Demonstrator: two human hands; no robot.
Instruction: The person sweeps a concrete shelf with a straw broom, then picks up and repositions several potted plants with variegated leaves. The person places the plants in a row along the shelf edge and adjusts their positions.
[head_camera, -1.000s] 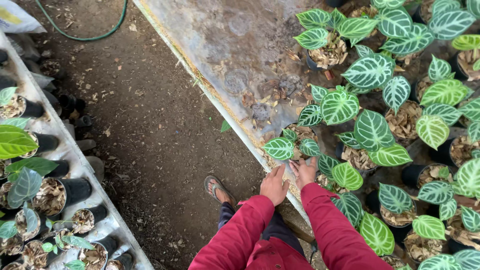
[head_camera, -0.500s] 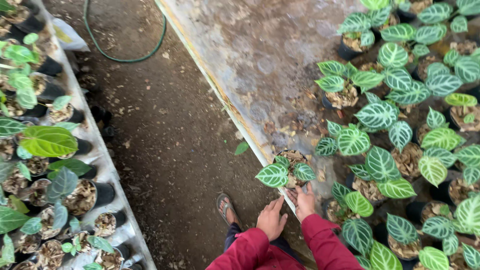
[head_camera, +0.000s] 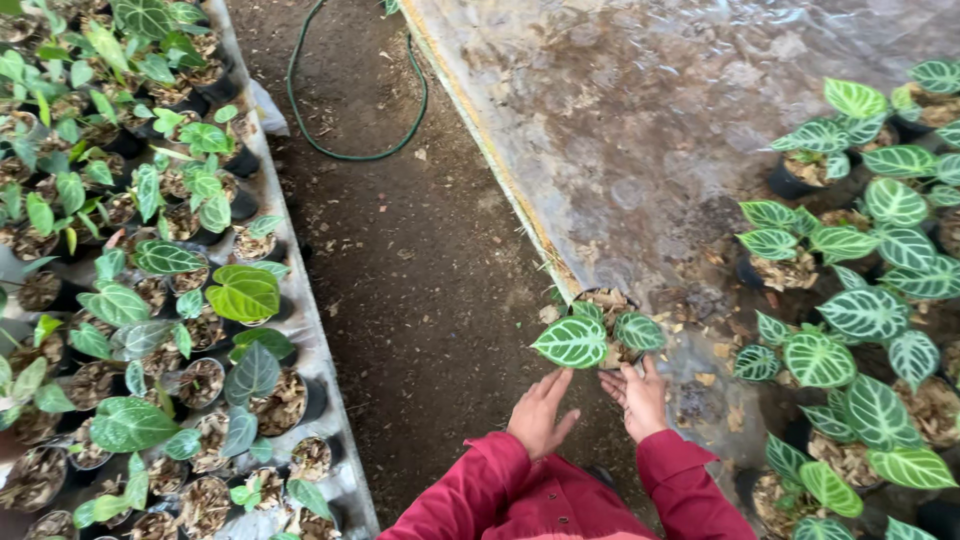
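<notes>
A small black pot (head_camera: 603, 300) with 2 white-veined green leaves is seen at the near edge of the clear plastic sheet (head_camera: 640, 110), beside the dirt path (head_camera: 400, 260). No labels or signs can be made out. The left hand (head_camera: 540, 413) and right hand (head_camera: 637, 397) are held just below the pot, fingers spread and released, grasping nothing. A green hose (head_camera: 345, 150) lies on the path.

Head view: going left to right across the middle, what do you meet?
Bench of small potted plants → bare dirt path → left hand → potted plant with white-veined leaves → right hand → plastic sheet → group of white-veined potted plants.
</notes>
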